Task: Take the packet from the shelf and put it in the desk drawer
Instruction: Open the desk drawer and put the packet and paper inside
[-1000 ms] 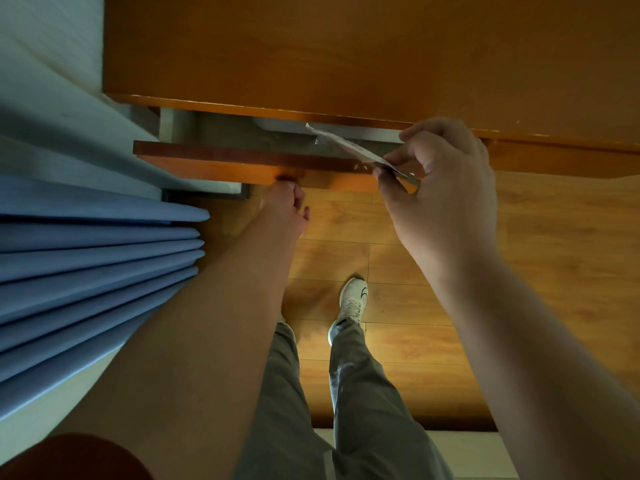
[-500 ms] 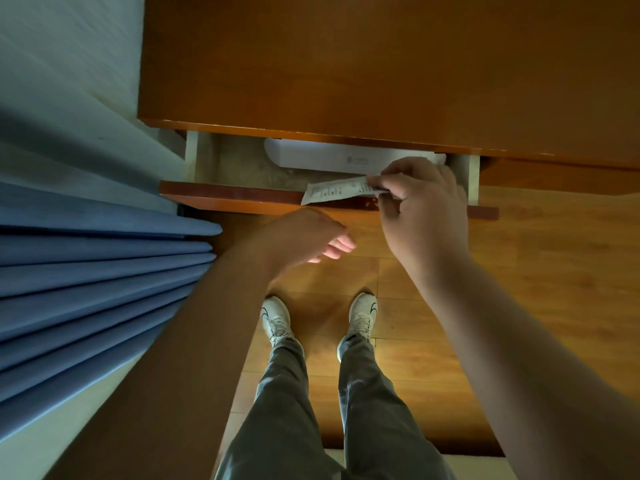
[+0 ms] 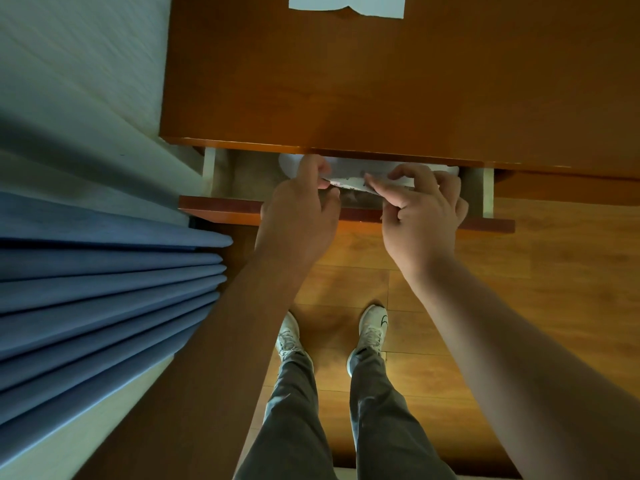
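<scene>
Item 1, desk (image 3: 398, 81): orange-brown wooden top, filling the upper part of my head view. A white sheet of paper (image 3: 346, 5) lies on it at the top edge of the frame, partly cut off.

Item 2, desk drawer (image 3: 221, 206): pulled out from under the desk's front edge, its dark red-brown front panel nearest me, pale side walls at left and right, a mottled grey floor showing at the left end. A long white object (image 3: 374, 166) lies along the back of the drawer, half under the desk edge; I cannot tell what it is.

Item 3, packet (image 3: 348, 183): small, flat, pale with some print, held over the open drawer between the two hands, above the drawer floor and just in front of the white object. I cannot tell whether it touches anything below.

Item 4, left hand (image 3: 298, 216): reaching over the drawer front, thumb and fingers pinched together on the packet's left end.

Item 5, right hand (image 3: 422, 213): also over the drawer front, thumb and forefinger closed on the packet's right end, the other fingers curled loosely.

Item 6, surroundings: blue pleated curtain (image 3: 104, 289) at my left, wooden floor (image 3: 519, 289) below, grey trousers (image 3: 346, 427) and two white shoes (image 3: 372, 327) standing close to the drawer front
</scene>
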Demonstrator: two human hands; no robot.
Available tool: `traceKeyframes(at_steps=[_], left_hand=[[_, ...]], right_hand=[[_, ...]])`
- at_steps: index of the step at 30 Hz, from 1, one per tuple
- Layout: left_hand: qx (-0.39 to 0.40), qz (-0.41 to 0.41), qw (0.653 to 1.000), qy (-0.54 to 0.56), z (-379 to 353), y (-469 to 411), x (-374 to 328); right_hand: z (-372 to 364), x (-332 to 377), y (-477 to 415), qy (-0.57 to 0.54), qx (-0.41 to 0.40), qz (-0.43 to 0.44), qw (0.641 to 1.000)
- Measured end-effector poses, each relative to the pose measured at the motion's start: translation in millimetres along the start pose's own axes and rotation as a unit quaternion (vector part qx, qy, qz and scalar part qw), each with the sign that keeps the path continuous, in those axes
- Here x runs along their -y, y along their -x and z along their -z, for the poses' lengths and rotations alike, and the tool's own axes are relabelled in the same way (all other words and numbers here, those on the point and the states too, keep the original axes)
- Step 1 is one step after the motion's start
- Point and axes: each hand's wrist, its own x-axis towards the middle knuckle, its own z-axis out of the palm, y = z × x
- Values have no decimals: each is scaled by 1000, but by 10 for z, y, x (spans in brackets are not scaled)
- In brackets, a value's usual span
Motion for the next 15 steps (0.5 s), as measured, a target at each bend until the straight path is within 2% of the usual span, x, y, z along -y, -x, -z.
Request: traceKeyframes(at_steps=[4,8,10,13,15], left_hand=[[23,-7,998,-51,-98,-12,99],[3,-13,998,-54,-95,-18,89],[-32,-54,998,-32,-73,33,99],[-142,-121,982,-42,-70,167,120],[-186,-131,973,-47,-85,235,111]], right_hand=[[-39,-41,-65,-50,7,-2,999],[-12,-65,-96,-108,-9,33,994],[10,-77,-85,-110,-40,57,991],[29,-110,-37,-116,-113,100,982],[13,-124,-11,-129,-139,116,975]])
